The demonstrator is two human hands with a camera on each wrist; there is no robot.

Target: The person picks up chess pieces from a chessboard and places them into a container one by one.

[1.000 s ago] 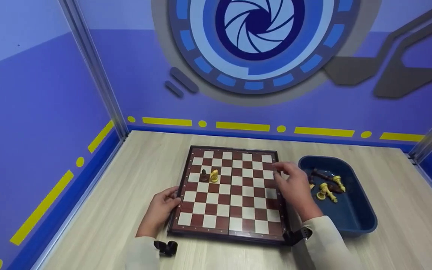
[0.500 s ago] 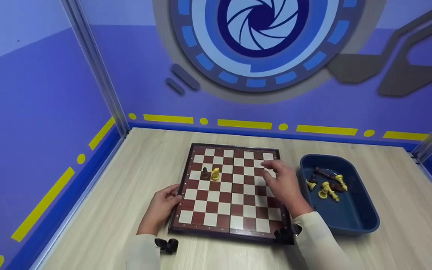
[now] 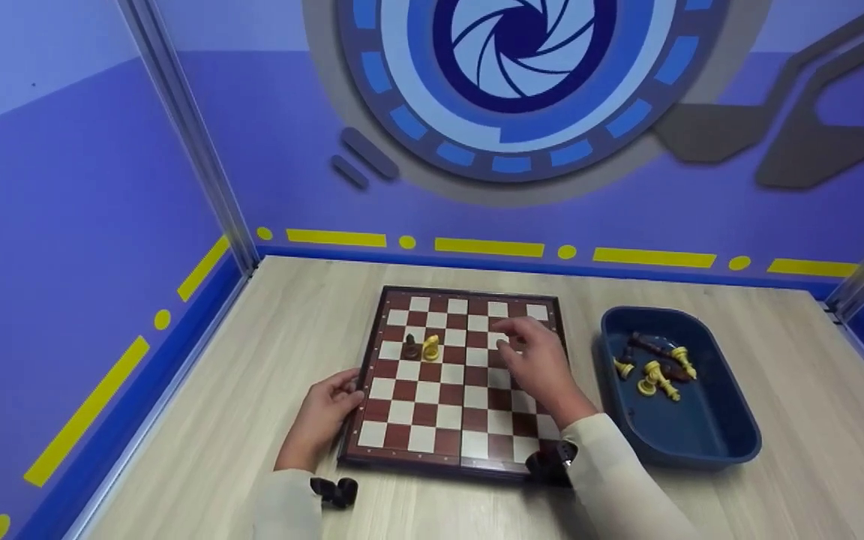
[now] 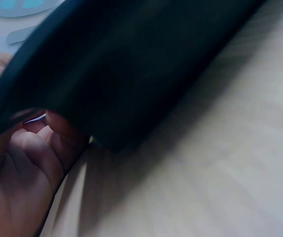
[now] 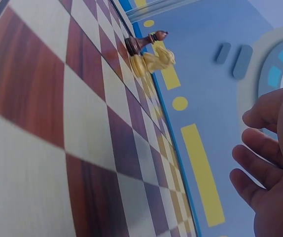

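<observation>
A brown-and-white chessboard (image 3: 439, 412) lies on the table. Its left edge is gripped by my left hand (image 3: 319, 416), thumb at the top rim and fingers curled at the side; in the left wrist view the board's dark side (image 4: 131, 74) hides part of the fingers. Two pieces stand upright side by side on the board's left half: a dark bishop (image 5: 137, 45) and a cream knight (image 5: 159, 60). Over the right half hovers my right hand (image 3: 541, 367), fingers loosely bent and holding nothing, apart from both pieces.
To the right of the board stands a dark blue plastic tub (image 3: 702, 442) with several dark and cream chess pieces (image 3: 657, 375) lying in it. Printed panels (image 3: 477, 202) wall off the table's (image 3: 199, 420) back and left.
My right hand has moved left from the board's right edge to above its right half. The left hand keeps its grip, and both standing pieces stay where they were.
</observation>
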